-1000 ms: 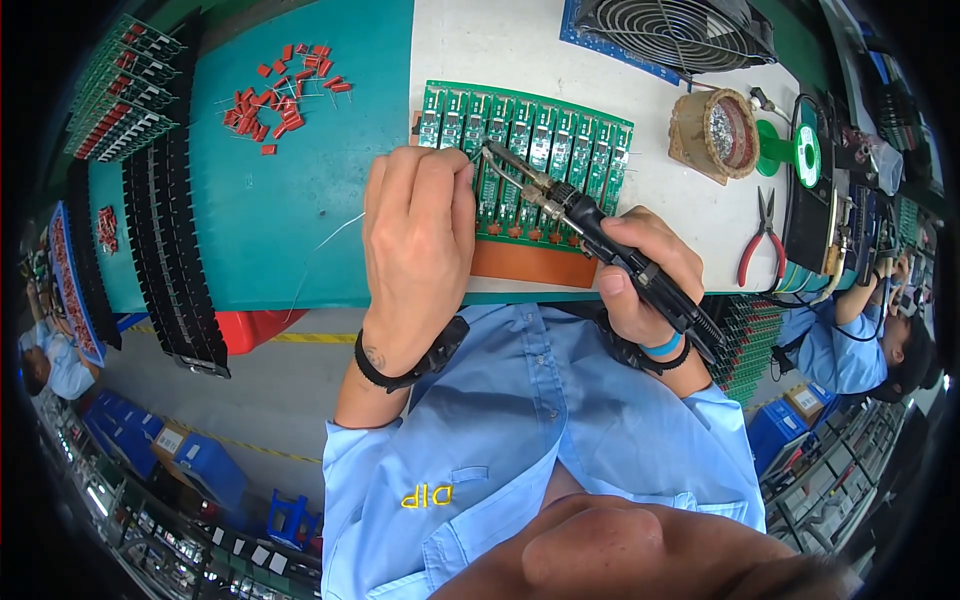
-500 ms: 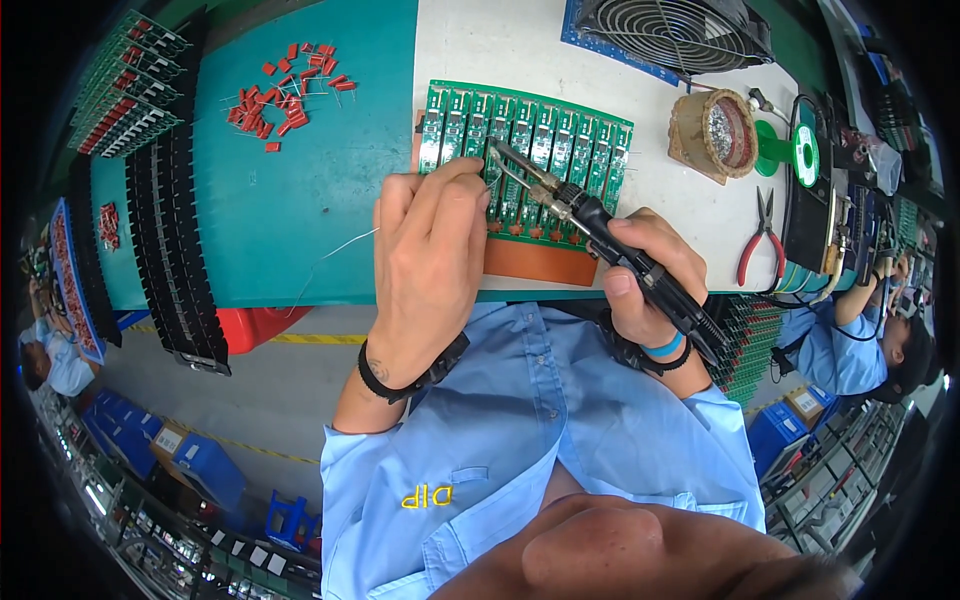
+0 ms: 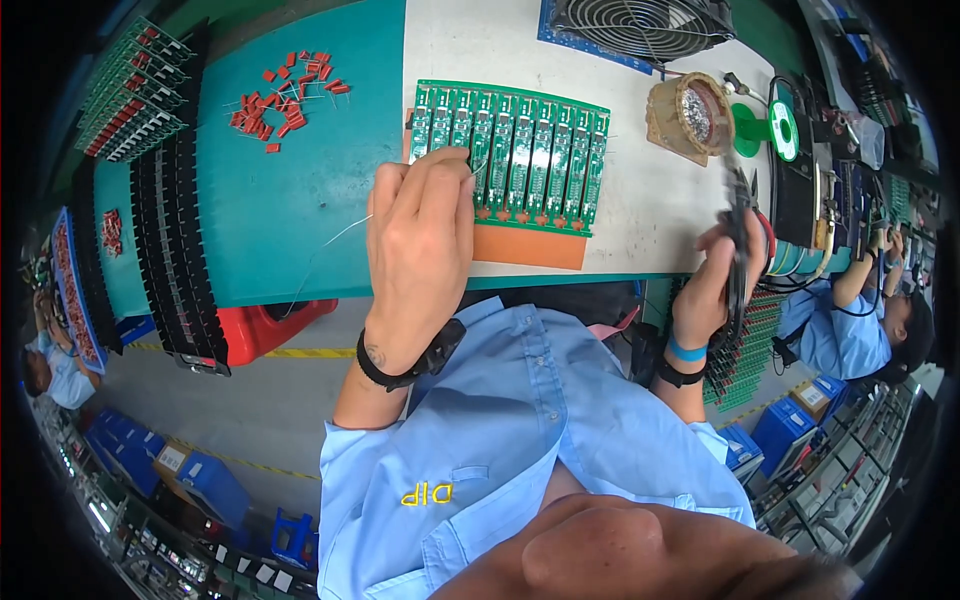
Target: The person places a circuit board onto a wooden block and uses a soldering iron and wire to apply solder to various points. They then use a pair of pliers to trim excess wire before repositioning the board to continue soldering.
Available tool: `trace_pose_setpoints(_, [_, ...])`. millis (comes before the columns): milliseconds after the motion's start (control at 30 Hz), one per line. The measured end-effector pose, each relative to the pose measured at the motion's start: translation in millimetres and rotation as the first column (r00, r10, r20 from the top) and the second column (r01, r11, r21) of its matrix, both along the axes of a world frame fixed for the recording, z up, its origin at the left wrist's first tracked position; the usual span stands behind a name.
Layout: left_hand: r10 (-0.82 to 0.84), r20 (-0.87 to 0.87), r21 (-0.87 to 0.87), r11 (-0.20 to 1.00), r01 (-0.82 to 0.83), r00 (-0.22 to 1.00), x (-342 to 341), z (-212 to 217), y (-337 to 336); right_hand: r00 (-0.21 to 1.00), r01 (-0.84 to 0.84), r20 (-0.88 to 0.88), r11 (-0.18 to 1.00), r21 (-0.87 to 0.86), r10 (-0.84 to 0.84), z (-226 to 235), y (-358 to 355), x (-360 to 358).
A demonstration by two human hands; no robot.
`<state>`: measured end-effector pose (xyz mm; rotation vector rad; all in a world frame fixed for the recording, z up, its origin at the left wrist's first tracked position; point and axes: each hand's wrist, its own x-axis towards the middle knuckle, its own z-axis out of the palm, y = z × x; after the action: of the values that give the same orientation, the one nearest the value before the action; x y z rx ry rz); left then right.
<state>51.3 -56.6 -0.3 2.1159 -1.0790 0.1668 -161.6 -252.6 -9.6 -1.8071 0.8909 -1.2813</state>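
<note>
A panel of narrow green circuit boards [image 3: 512, 160] lies on the bench over an orange-brown plate [image 3: 530, 248]. My left hand [image 3: 420, 225] rests at its left side, fingers pinched on a thin solder wire [image 3: 347, 232] that trails off toward the lower left. The wire's tip shows just past the fingertips, over the boards. Well to the right of the panel, my right hand [image 3: 703, 290] is wrapped round a black soldering iron [image 3: 739, 240]. The iron stands nearly upright in view and its tip is smeared by motion, below a round tip-cleaning pot [image 3: 700, 112].
Red capacitors [image 3: 285, 105] lie scattered on the green mat. Black slotted racks [image 3: 175, 250] and stacked boards [image 3: 135, 90] stand left. A fan [image 3: 645, 28], a green solder spool [image 3: 783, 130] and red-handled pliers [image 3: 768, 240] are right. Co-workers sit at both sides.
My right hand has carried the soldering iron off the boards to the right, near the pliers and pot. The left hand still pinches the solder wire at the panel.
</note>
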Motion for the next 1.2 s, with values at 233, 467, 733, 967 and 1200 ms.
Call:
trace_pose_setpoints(233, [0.039,0.013,-0.040,0.998,-0.038,0.999,2,2,2,0.927,-0.366,0.062,0.929,-0.052,0.369,10,8,0])
trace_pose_setpoints(467, [0.140,-0.050,-0.145,0.979,-0.146,0.989,12,0,6,0.667,-0.742,-0.106,0.671,0.003,0.738,28,18,43])
trace_pose_setpoints(733, [0.181,-0.108,-0.113,0.975,-0.193,0.978,18,-4,6,0.643,-0.745,-0.181,0.663,0.073,0.744,23,26,67])
trace_pose_setpoints(967, [0.152,-0.098,-0.132,0.978,-0.164,0.983,22,-7,4,0.635,-0.745,-0.207,0.661,0.093,0.744,21,25,70])
trace_pose_setpoints(1200, [0.145,-0.119,-0.131,0.978,-0.160,0.982,22,-8,3,0.628,-0.746,-0.213,0.657,0.108,0.749,18,26,71])
